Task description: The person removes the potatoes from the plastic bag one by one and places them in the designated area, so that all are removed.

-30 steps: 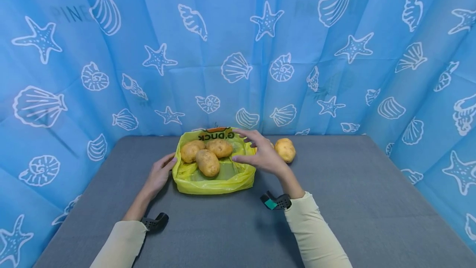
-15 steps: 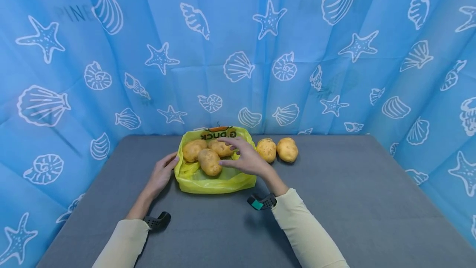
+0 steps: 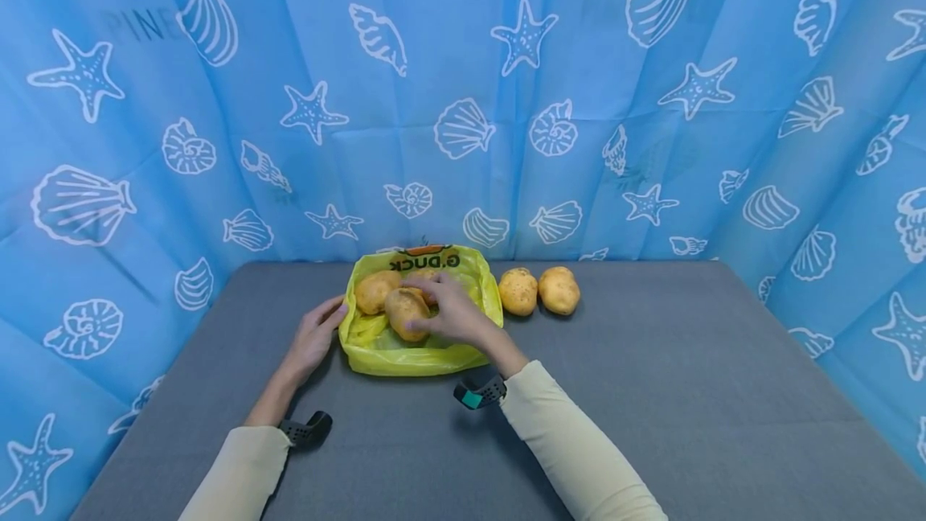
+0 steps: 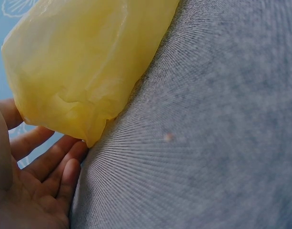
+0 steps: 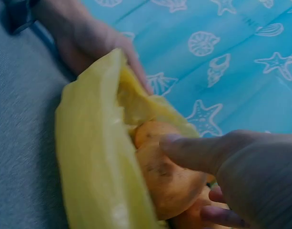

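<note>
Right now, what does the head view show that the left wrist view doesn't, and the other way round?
Only the head view shows the right hand over a potato inside the yellow bag, the bag's dark lettering, and two potatoes outside, right of the bag. Only the left wrist view shows the left hand's palm side and a small speck on the tabletop. Both share the bag, left hand, gray tabletop and blue curtain.

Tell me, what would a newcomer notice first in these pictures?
Probably the bright yellow bag, open near the far edge of the grey table, with the right hand over three potatoes inside. Behind hangs a blue curtain patterned with white shells and starfish. Two more potatoes lie right of the bag.
</note>
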`<state>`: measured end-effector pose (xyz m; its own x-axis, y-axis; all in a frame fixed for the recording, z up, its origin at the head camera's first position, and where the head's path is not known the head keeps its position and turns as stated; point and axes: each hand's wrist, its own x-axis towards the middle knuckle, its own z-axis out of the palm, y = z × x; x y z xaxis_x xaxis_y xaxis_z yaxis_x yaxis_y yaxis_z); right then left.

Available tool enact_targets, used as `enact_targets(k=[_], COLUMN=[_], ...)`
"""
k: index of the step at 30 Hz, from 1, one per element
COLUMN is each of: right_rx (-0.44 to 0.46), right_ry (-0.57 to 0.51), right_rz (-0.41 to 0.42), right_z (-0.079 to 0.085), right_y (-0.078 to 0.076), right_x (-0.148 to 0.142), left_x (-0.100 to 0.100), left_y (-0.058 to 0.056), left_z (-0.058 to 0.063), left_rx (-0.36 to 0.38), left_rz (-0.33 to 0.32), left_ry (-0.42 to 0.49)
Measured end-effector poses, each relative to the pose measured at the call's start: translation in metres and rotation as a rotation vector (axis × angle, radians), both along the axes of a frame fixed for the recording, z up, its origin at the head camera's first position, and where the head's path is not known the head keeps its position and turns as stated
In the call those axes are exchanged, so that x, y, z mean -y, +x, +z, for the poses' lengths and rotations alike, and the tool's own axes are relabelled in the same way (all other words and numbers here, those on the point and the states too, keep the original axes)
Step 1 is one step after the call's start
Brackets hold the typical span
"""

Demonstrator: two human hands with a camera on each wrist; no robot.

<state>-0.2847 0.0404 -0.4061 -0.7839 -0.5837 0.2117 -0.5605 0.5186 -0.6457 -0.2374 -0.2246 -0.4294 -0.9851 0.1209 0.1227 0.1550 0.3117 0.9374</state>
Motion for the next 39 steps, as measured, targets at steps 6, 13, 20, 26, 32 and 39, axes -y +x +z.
enact_targets(k=[6, 13, 20, 26, 32, 39], right_rx=[-0.052, -0.057, -0.044, -0.006, 0.003, -0.003], right_ry=[0.041, 0.109, 0.124, 0.078, 0.035, -0.034], right_rz=[0.025, 0.11, 0.122, 0.1, 0.085, 0.057], right_z=[-0.008, -0.011, -0.013, -0.016, -0.016, -0.005], right_y=[0.003, 0.004, 0.007, 0.009, 0.01, 0.013], right_x=[0.004, 0.007, 0.009, 0.009, 0.009, 0.003], left_x=[0.001, 0.001, -0.001, 0.007, 0.013, 0.014], left_y=[-0.001, -0.001, 0.0, -0.014, -0.022, -0.021], left_z=[-0.001, -0.001, 0.001, -0.018, -0.034, -0.035], left_rx=[0.001, 0.002, 0.0, 0.001, -0.019, -0.024], left_rz=[-0.001, 0.0, 0.007, 0.012, 0.012, 0.006], left_ry=[0.01, 0.013, -0.026, 0.014, 0.005, 0.011])
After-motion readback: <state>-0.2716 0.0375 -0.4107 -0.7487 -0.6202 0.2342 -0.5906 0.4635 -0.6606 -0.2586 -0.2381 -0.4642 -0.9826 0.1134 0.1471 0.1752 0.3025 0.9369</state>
